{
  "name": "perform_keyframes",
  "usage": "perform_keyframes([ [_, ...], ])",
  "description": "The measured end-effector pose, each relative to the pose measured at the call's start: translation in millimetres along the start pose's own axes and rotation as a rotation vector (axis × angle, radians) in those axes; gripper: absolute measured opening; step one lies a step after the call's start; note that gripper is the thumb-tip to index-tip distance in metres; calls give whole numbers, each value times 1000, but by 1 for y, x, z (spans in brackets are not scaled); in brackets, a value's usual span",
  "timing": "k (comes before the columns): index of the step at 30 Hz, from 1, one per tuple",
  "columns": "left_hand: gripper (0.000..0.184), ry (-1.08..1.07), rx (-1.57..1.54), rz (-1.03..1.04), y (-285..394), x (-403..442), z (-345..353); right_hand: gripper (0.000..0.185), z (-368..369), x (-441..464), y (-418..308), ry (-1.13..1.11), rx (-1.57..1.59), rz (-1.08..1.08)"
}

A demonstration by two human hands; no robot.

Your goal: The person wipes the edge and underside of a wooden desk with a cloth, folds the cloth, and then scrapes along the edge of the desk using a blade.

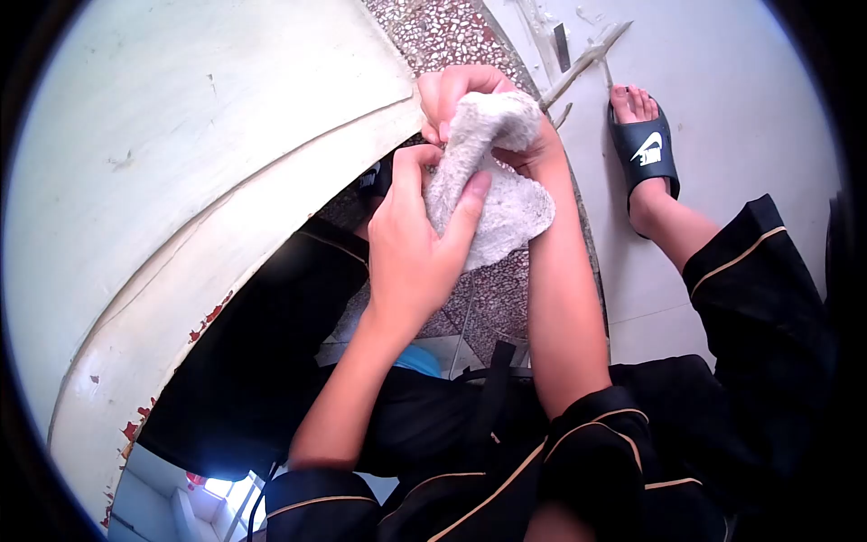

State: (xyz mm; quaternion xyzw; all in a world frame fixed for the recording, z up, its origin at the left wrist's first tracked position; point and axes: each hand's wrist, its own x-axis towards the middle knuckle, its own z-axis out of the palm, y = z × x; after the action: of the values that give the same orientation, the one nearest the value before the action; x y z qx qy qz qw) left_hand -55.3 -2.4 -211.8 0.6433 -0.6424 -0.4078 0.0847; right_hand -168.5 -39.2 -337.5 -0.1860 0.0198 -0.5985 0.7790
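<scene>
A fuzzy grey-white cloth (510, 212) hangs bunched and partly folded over between my two hands, above the speckled stone surface. My left hand (411, 239) pinches its left side, thumb lying on the front and fingers curled behind. At the cloth's upper end, my right hand (465, 86) is closed around it with bent fingers. The cloth covers much of the right palm, and its lower flap lies against my right wrist.
A white curved panel (226, 117) with a chipped edge showing red fills the left side. Speckled stone (442, 36) runs beneath my hands. Thin broken strips (587, 63) lie on the pale floor near a foot in a black slide sandal (648, 149).
</scene>
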Motion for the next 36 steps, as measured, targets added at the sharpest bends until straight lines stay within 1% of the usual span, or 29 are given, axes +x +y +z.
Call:
perform_keyframes([
  [1, 37, 3, -6, 7, 4, 0, 1, 28, 2, 0, -3, -3, -9, 0],
  [3, 44, 52, 58, 54, 11, -1, 3, 30, 4, 2, -3, -48, 78, -124],
  [5, 46, 65, 51, 64, 12, 0, 3, 31, 6, 3, -7, -41, 44, -144],
  [7, 47, 99, 62, 123, 12, 1, 4, 30, 6, 4, -9, -31, 31, -152],
  [11, 40, 106, 58, 113, 20, 6, 2, 26, 5, 1, -21, 14, 27, -135],
  [12, 31, 138, 50, 200, 21, 9, 2, 23, 1, 0, -26, 36, -124, -100],
  [13, 31, 136, 52, 201, 19, 12, 1, 20, -3, 0, -31, 59, -275, -64],
  [15, 26, 204, 211, 472, 16, 19, -2, 17, -5, 0, -37, 54, -243, -62],
  [16, 21, 212, 206, 468, 18, 21, -3, 17, -6, -1, -40, 77, -277, -79],
  [19, 20, 193, 159, 492, 21, 23, -3, 19, -10, -4, -49, 97, -323, -111],
  [20, 14, 213, 153, 498, 23, 23, -3, 19, -12, -6, -50, 132, -332, -122],
  [21, 14, 213, 155, 500, 25, 22, -4, 19, -14, -7, -50, 166, -340, -132],
  [23, 11, 201, 94, 332, 28, 19, -7, 19, -16, -7, -54, 155, -350, -133],
  [25, 12, 217, 80, 304, 29, 18, -8, 19, -13, -8, -57, 279, -398, -199],
  [26, 14, 204, -19, 189, 32, 18, -9, 21, -12, -7, -61, 274, -450, -198],
  [27, 17, 197, -71, 144, 33, 18, -9, 21, -10, -7, -64, 272, -449, -198],
  [29, 22, 188, -175, 54, 35, 19, -11, 21, -3, -7, -68, 371, -508, -128],
  [31, 27, 218, -157, 87, 23, 22, -16, 23, 3, -3, -71, 383, -533, -162],
  [33, 29, 229, -221, 31, 17, 28, -21, 21, 8, 1, -77, 473, -638, -192],
  [34, 29, 234, -241, -13, 19, 30, -24, 20, 7, 4, -79, 460, -711, -209],
  [35, 28, 223, -265, 9, 13, 32, -27, 20, 12, 6, -81, 459, -714, -211],
  [36, 27, 212, -290, 31, 8, 35, -30, 23, 19, 7, -82, 501, -642, -185],
])
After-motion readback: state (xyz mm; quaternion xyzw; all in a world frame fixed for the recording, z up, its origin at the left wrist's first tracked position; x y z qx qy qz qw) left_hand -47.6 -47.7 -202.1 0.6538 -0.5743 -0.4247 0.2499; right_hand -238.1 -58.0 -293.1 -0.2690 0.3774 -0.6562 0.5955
